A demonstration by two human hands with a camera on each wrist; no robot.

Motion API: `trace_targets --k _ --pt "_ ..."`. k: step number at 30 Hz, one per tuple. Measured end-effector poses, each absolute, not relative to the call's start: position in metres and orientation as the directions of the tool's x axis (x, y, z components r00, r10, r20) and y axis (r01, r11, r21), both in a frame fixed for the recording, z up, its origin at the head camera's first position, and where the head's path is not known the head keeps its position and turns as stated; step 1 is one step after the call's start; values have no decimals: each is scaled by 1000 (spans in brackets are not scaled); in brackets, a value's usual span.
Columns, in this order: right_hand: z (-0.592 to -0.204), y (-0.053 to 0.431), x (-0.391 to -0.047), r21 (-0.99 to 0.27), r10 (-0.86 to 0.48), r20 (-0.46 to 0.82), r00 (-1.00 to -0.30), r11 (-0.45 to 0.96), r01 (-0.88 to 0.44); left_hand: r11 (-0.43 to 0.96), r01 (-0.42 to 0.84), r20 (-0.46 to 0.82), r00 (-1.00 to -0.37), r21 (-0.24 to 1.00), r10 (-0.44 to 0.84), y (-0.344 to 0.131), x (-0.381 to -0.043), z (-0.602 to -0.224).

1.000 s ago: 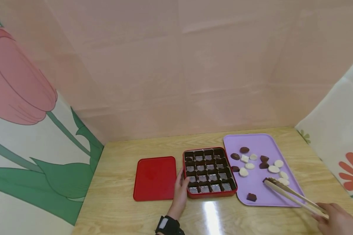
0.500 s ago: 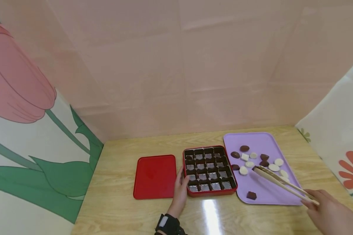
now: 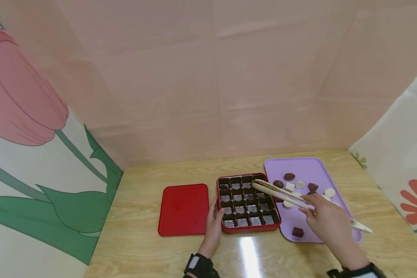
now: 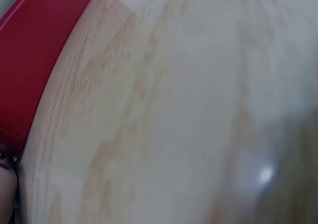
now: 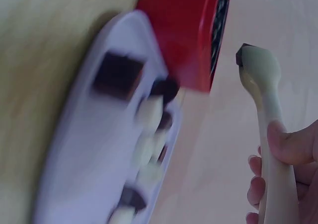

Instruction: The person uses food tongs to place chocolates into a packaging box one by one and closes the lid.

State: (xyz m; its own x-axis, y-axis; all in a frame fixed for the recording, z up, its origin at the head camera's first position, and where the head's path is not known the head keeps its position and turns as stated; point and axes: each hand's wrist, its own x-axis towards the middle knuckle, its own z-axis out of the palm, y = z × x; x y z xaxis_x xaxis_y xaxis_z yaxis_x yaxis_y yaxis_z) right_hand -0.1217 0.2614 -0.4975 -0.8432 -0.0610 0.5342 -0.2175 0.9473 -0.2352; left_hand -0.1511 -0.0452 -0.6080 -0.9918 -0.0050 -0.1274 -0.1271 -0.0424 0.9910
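Observation:
My left hand [image 3: 213,226] holds the left side of a red box [image 3: 250,229], thumb at the rim; in the left wrist view only a bit of that hand [image 4: 6,191] shows beside the red wall. A dark divided insert lines the box, and its far-left compartment has a dark chocolate [image 3: 223,187] in it. With my right hand [image 3: 328,218] I grip pale tongs [image 3: 286,198], their tips over the far-right compartments. A dark piece of chocolate [image 5: 240,56] shows between the tips in the right wrist view. The lilac tray [image 3: 299,165] lies right of the box.
A flat red lid [image 3: 183,210] lies left of the box. Several white and dark chocolates sit on the tray, including a square dark one [image 3: 297,232] near its front edge. A pink backdrop [image 3: 215,96] rises behind the wooden table [image 3: 142,200].
The right hand has carried the tongs leftward from the tray's right part to above the far-right corner of the box. The left hand and box have stayed in place.

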Motion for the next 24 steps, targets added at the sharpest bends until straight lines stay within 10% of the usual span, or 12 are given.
trace_targets --k 24 --pt "-511 196 -178 -223 -166 440 -883 932 -286 -52 -116 -116 -993 992 -8 -44 -151 -610"
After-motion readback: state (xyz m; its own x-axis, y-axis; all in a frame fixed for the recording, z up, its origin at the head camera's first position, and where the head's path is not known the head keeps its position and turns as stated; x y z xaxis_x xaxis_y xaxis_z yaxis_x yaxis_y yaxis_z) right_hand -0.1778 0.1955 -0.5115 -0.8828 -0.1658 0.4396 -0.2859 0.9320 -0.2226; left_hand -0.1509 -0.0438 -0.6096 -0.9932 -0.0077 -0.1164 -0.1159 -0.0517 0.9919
